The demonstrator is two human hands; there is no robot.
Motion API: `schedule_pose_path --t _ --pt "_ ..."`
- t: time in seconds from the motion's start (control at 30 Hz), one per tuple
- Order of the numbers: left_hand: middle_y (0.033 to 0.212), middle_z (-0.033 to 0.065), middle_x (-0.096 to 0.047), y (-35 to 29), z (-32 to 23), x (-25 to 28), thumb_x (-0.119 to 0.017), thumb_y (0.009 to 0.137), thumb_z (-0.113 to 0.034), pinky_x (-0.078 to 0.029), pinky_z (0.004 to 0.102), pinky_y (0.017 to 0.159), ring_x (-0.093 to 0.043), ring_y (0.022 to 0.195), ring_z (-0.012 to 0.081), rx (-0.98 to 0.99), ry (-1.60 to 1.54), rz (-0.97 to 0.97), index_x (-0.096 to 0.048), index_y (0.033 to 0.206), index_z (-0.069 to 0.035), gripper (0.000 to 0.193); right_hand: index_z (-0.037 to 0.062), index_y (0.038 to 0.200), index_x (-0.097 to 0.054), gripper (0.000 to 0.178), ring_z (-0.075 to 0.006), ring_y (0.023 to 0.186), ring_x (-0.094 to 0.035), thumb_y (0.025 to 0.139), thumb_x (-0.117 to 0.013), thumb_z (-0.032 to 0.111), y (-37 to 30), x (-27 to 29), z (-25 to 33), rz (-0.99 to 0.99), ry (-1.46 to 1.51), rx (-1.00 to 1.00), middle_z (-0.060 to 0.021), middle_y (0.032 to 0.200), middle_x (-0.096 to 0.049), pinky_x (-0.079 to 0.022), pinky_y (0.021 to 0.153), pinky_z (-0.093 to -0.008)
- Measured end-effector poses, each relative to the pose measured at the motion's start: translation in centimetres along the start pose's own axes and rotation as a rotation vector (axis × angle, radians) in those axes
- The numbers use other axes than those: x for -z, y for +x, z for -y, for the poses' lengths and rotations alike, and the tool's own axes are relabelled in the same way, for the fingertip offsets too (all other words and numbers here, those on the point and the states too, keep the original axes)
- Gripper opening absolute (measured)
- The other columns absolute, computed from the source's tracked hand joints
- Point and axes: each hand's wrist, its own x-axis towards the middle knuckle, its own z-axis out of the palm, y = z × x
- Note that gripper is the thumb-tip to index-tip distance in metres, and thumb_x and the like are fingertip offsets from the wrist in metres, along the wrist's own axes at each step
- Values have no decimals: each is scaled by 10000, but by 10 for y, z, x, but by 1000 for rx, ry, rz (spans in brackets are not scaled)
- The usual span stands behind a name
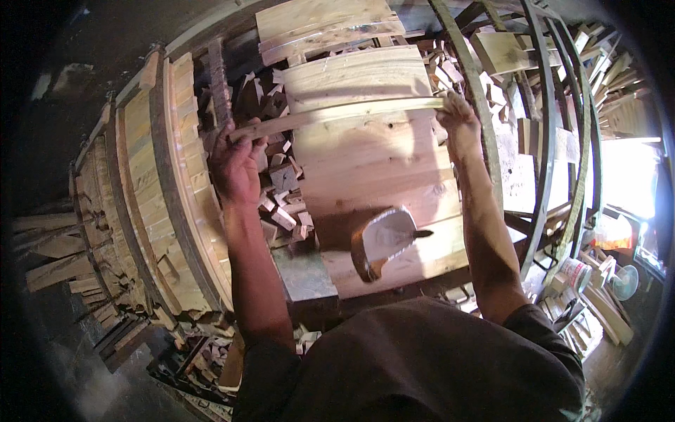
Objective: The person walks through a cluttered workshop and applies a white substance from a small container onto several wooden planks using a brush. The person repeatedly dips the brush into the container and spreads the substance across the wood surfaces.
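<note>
A long, narrow wooden strip (344, 112) spans between my two hands over a wide panel of pale boards (373, 162). My left hand (239, 165) grips its left end, thumb and fingers around the wood. At the other end, my right hand (460, 123) is closed on the strip. Below the strip, on the near part of the panel, lies an open, scoop-like container (385, 241) with a pale inside, a brown rim and a dark pointed tip on its right. I cannot make out its exact kind.
Wood offcuts (283, 211) fill the gap left of the panel. Clamped board panels (151, 176) stand further left, behind dark bars. Long metal bars (545, 126) run along the right. More boards (330, 28) lie at the far end. A white bucket (576, 274) sits at lower right.
</note>
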Motion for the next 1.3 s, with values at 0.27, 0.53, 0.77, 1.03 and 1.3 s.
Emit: schedule_pose_path --t 0.27,0.53,0.77,1.03,1.3 --pt "1112 177 -657 -125 -25 -7 -658 917 -80 -565 368 868 -671 992 262 -18 361 -103 -552 1207 60 338 7 1152 -650 333 -174 847 -680 850 -742 114 -204 75 -9 272 -906 -159 -110 972 -717 -549 753 -302" --pt "929 146 -694 -166 -35 -22 -673 917 -181 -591 313 715 -706 781 227 1 346 -205 -637 1033 57 267 40 1057 -653 242 -356 838 -684 818 -673 67 -280 42 1 514 -1149 390 -165 888 -686 -557 767 -421" --pt "907 153 -695 -178 -44 -30 -682 903 -131 -600 317 654 -713 730 249 -16 395 -237 -634 1040 52 233 49 921 -616 162 -333 689 -689 898 -625 209 -276 28 -5 376 -1305 525 -170 762 -667 -561 618 -440" --pt "980 144 -690 -196 -48 -36 -649 922 -111 -586 327 773 -706 867 237 -83 449 -20 -610 1112 73 267 -16 853 -647 304 -121 499 -533 978 -596 257 -251 61 -14 21 -683 -98 -62 642 -643 -431 456 -292" --pt "1049 170 -690 -203 -36 -26 -663 935 -117 -579 340 844 -700 928 238 -94 456 80 -546 1216 85 366 26 915 -610 218 -123 424 -477 987 -575 229 -256 87 -12 -82 -138 -546 -34 626 -556 -338 366 -257"
